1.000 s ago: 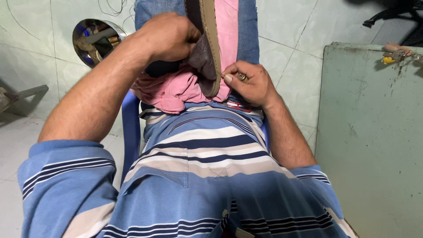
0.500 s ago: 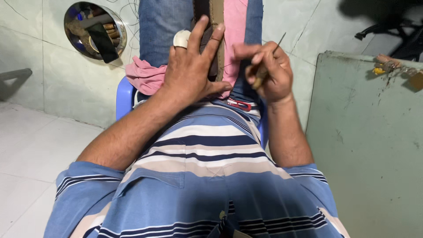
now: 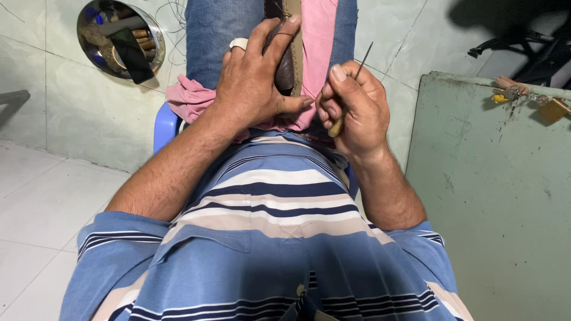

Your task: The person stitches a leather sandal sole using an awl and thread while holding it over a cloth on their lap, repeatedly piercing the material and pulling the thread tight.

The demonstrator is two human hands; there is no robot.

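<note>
My left hand grips a dark shoe with a tan sole edge, holding it upright on my lap against a pink cloth draped over my jeans. A pale ring sits on one finger of that hand. My right hand is closed around a stitching awl with a wooden handle; its thin metal needle points up and away, just right of the shoe's sole. The two hands almost touch at the thumbs.
A round metal bowl holding tools and a dark phone sits on the tiled floor at upper left. A green metal box with a padlock stands on the right. I sit on a blue plastic stool.
My left hand has slid down the shoe and spread its fingers over it. My right hand has lifted the awl clear of the sole, its needle now pointing upward.
</note>
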